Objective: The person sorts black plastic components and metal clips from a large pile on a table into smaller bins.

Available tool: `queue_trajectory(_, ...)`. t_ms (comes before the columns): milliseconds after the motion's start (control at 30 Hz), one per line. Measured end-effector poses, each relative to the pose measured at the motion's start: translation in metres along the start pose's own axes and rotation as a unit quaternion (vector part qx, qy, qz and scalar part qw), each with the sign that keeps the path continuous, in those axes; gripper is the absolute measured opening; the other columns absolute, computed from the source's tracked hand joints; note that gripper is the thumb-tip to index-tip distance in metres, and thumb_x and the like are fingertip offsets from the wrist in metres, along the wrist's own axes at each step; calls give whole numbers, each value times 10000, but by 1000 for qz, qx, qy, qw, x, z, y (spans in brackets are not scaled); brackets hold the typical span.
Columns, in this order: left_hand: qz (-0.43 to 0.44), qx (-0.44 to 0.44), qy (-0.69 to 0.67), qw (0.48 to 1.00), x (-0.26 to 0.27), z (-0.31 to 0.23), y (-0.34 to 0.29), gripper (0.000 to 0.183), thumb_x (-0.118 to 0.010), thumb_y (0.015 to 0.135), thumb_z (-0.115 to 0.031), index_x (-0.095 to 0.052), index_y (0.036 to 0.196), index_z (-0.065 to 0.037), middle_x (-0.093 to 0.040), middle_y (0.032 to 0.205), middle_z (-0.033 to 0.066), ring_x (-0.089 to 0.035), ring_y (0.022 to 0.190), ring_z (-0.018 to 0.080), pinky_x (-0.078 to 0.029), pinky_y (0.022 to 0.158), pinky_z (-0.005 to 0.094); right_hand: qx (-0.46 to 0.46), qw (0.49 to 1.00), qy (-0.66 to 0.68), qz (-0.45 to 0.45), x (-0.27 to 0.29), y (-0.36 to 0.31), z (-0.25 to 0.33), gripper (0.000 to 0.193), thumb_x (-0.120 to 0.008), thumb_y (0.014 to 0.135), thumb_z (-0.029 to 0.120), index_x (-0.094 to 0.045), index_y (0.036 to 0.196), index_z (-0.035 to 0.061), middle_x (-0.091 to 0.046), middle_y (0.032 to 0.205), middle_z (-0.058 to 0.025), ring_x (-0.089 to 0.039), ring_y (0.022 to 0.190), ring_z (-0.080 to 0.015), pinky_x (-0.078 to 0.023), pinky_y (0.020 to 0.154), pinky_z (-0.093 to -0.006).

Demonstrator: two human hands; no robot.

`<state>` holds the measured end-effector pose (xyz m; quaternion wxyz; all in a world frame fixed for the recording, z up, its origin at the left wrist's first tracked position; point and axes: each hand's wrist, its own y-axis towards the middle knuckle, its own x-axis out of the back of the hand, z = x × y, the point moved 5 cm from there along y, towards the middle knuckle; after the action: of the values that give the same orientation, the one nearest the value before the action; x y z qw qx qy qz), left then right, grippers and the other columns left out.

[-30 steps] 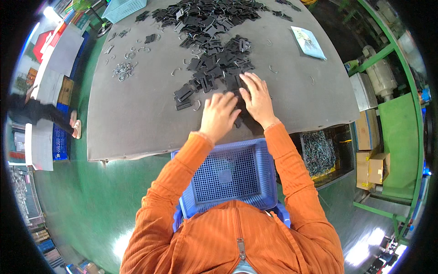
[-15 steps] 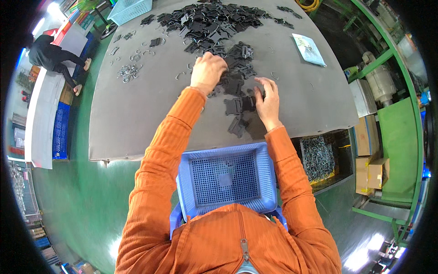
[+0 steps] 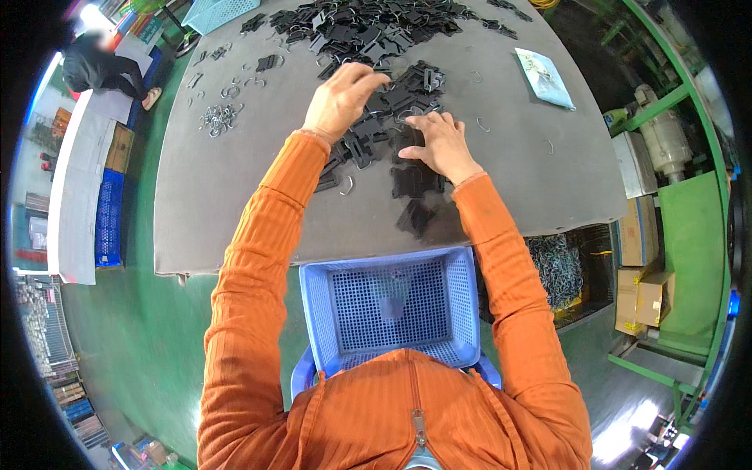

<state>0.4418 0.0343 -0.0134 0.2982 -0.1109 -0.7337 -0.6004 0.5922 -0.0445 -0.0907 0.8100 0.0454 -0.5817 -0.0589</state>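
A large heap of flat black buckles [image 3: 376,39] with metal rings covers the far middle of a grey table [image 3: 235,196]. A looser band of black buckles [image 3: 360,145] runs from it toward me. My left hand [image 3: 342,100] is over the left side of this band, fingers reaching right and bent, palm hidden; nothing shows in it. My right hand [image 3: 440,145] hovers on the right side of the band, thumb apart from the fingers. A bent metal ring [image 3: 404,116] lies by its fingertips; whether they touch cannot be seen. Darker buckles [image 3: 415,215] lie nearer the table's edge.
A blue plastic basket [image 3: 315,313] is between my body and the table. Loose metal rings [image 3: 219,119] lie to the left, a clear bag [image 3: 544,78] to the right. Below the right edge stands a bin of metal pieces [image 3: 556,270]. Another person [image 3: 98,70] is at far left.
My left hand has moved slightly up and left; buckles now show beneath its wrist. My right hand has shifted up and left, across the band, with its fingers now pointing left.
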Motion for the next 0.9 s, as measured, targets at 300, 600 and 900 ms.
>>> queue_trajectory(300,333,438,-101,829,-12,59,-9,236,-638,742,-160,-717,952,-88,-626,672,33,-542,548,130,-445,509,286,1,978,208,23,4,-20,-39,345,-708,760,323,-656,989,69,-631,884,-111,-572,878,-314,-408,813,-453)
queue_trajectory(600,511,484,-115,701,-26,55,-24,172,-629,781,-170,-713,893,-70,-484,573,-40,-358,456,61,-258,396,253,90,980,90,-154,-5,-60,3,445,-684,753,441,-618,1121,199,-563,1113,-40,-462,1110,-273,-327,931,-457)
queue_trajectory(900,290,515,-274,759,-11,28,-35,232,-570,844,-195,-684,1000,-66,-517,623,-34,-400,498,50,-307,430,219,165,982,83,-37,-5,-115,52,444,-616,794,471,-615,1160,218,-481,1280,-64,-342,1277,-311,-191,1078,-550)
